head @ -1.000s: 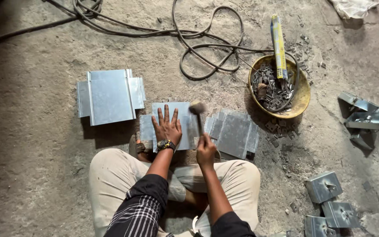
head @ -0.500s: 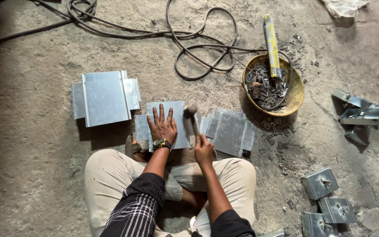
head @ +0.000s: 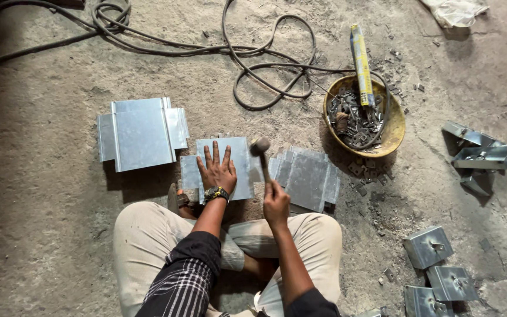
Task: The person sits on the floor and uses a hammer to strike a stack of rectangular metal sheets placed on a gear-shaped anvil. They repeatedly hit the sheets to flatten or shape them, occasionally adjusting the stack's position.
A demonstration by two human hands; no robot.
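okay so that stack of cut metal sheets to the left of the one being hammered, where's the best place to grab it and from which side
Probably by a side flap. The stack of sheets lies flat on the concrete floor, so its broad top face offers nothing to pinch. Its narrower side flaps jut out left and right; come in low from the open left side, slip fingers under that flap's edge and lift. The cut edges look thin, so grip with care.

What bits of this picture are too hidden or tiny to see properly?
All in the head view:
- The flat grey metal sheet: its middle is covered by the left hand.
- The wooden-handled hammer: its lower handle is hidden inside the right hand.
- The yellow round bowl: the small dark metal bits inside are too tiny to identify.
- The black cable: cut off by the top edge.
- The folded grey metal boxes: one is cut off at the bottom edge.
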